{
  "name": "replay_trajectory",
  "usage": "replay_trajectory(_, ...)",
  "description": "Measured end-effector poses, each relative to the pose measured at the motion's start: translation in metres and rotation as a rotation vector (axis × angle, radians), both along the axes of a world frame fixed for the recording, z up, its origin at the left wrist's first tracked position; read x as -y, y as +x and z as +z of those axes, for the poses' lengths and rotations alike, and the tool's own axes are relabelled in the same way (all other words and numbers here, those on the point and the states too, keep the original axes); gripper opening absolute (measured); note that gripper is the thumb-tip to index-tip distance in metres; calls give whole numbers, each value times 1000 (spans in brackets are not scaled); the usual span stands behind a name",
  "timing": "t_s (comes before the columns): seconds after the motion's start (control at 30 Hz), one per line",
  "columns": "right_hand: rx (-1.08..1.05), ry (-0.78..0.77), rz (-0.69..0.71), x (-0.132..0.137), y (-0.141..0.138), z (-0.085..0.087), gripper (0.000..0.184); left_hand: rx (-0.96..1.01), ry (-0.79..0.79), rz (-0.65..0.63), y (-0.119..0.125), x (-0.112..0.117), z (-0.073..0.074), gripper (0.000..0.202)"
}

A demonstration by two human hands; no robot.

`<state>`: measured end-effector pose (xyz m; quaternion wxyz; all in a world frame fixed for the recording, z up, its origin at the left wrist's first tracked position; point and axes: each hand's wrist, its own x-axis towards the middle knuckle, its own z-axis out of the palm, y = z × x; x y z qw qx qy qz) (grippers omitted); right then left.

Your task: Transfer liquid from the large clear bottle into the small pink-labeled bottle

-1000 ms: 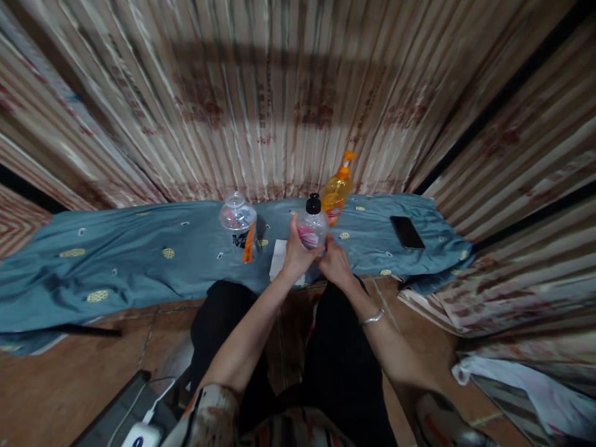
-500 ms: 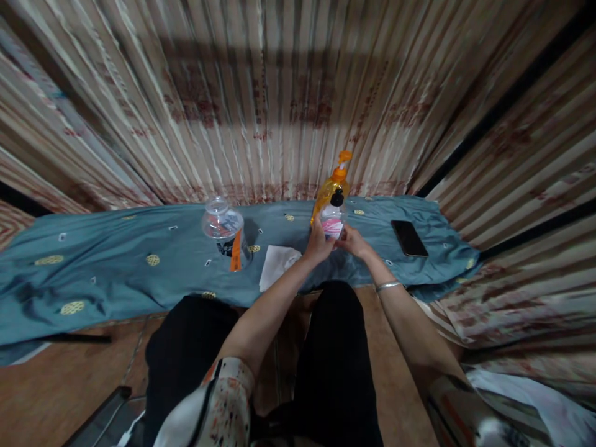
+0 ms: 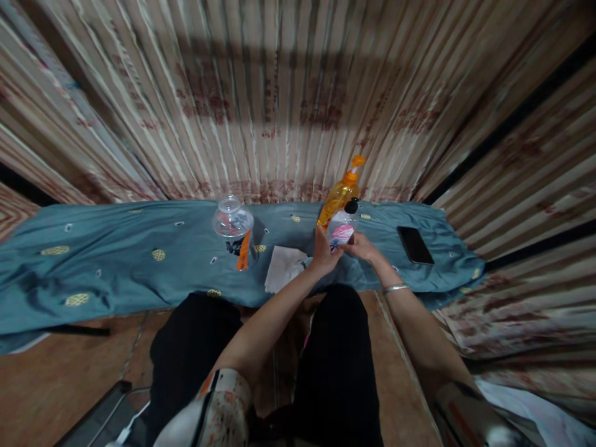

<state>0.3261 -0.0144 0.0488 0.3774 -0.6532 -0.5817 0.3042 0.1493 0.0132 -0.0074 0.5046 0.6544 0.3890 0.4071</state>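
Note:
A small clear bottle (image 3: 342, 227) with a black pump top and a pink label stands on the blue cloth (image 3: 116, 261), right in front of a taller orange pump bottle (image 3: 341, 193). My left hand (image 3: 325, 252) is wrapped round the small bottle's lower left side. From the right, my right hand (image 3: 362, 246) touches the bottle's base with fingers curled; a silver bangle sits on that wrist. Left of my hands lies a folded white tissue (image 3: 284, 266).
A clear plastic bottle (image 3: 235, 230) with an orange strip stands left of the tissue. A black phone (image 3: 415, 244) lies on the cloth at the right. A striped curtain hangs behind. My dark-trousered knees are below, over a brown tiled floor.
Both hands carried the small bottle away from me and to the right, from above the cloth's front edge to a spot in front of the orange bottle. The tissue is uncovered now.

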Motion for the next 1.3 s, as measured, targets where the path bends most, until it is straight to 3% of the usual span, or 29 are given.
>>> replay_trajectory(0.1, 36, -32, -78, 10, -1, -6, 53, 16, 95, -41, -47, 24, 5, 123)
replay_trajectory(0.23, 104, -13, -209, 46, -7, -20, 54, -31, 232, 5, -138, 56, 28, 91)
replay_trajectory(0.4, 210, -7, -216, 84, -37, -44, 51, -71, 392, 271, -231, 76, 56, 66)
replay_trajectory(0.5, 269, -3, -129, 79, -64, -52, 50, -52, 429, 479, -261, 75, 57, 86)
replay_trajectory(0.6, 318, 24, -55, 64, -87, -51, 52, -71, 384, 632, -271, 63, 49, 131)
replay_trajectory(0.67, 346, 27, -28, 55, -97, -48, 52, -70, 319, 655, -269, 49, 43, 155)
replay_trajectory(0.83, 397, -22, -5, 48, -110, -38, 50, 3, 230, 599, -252, 6, 36, 177)
replay_trajectory(0.97, 403, -24, -29, 55, -112, -28, 48, 53, 170, 586, -241, -11, 30, 165)
replay_trajectory(1.07, 385, 22, -38, 58, -112, -11, 47, 52, 154, 537, -239, -13, 25, 147)
replay_trajectory(1.2, 347, 132, 25, 39, -125, 28, 47, -44, 235, 503, -238, -14, 20, 120)
replay_trajectory(1.3, 324, 233, 117, 16, -143, 63, 48, -120, 314, 513, -239, -14, 17, 112)
